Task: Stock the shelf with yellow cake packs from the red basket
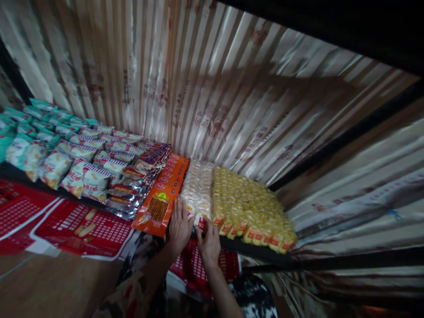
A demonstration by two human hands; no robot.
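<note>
A single head-worn camera looks forward and down, from close above, onto a shelf [251, 251] of packaged snacks. Its frame is tilted, so the shelf runs from 9 o'clock down toward 4 o'clock, and a striped backdrop [212, 88] fills the view toward 12 o'clock.

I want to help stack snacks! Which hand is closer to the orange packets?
Left. The left hand lies flat right beside the orange packets, while the right hand sits by the pale snack rows.

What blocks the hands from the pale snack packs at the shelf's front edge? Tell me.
Nothing visible does. The left hand lies flat against the pale snack packs, beside the orange packet. The right hand touches their front row at the shelf edge.
</note>
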